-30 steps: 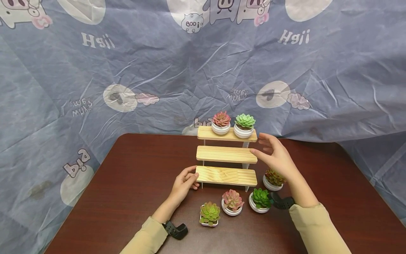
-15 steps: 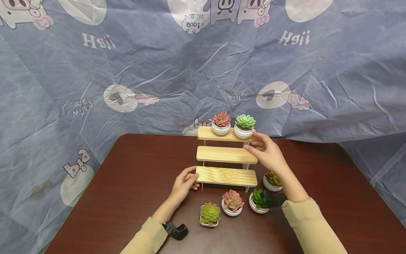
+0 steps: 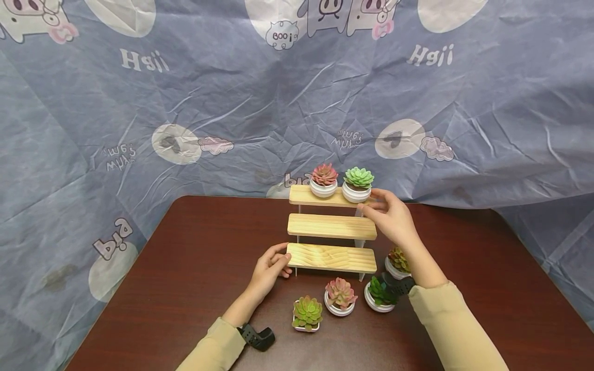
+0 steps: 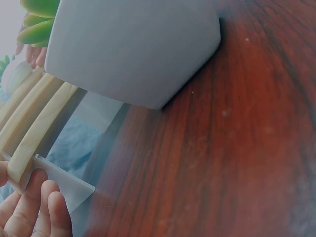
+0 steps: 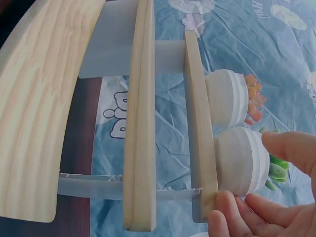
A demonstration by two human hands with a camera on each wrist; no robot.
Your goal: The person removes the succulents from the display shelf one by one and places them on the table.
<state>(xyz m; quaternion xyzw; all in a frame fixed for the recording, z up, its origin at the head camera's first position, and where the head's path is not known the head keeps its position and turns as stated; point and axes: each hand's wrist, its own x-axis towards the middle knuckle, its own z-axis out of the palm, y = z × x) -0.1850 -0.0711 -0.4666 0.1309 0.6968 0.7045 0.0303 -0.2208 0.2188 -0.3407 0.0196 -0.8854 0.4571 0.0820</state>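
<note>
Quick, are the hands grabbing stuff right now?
Left hand: holding the bottom shelf by its end.
Right hand: beside the light green succulent's pot; can't tell if it's gripping.

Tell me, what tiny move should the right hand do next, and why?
The right hand could perhaps nudge the light green succulent slightly left. Its white pot sits near the right end of the top shelf, with the hand beside it, and a narrow gap parts it from the red succulent. The left hand grips the bottom shelf, perhaps steadying it.

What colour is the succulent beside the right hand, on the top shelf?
Light green; that succulent shows best in the head view.
</note>
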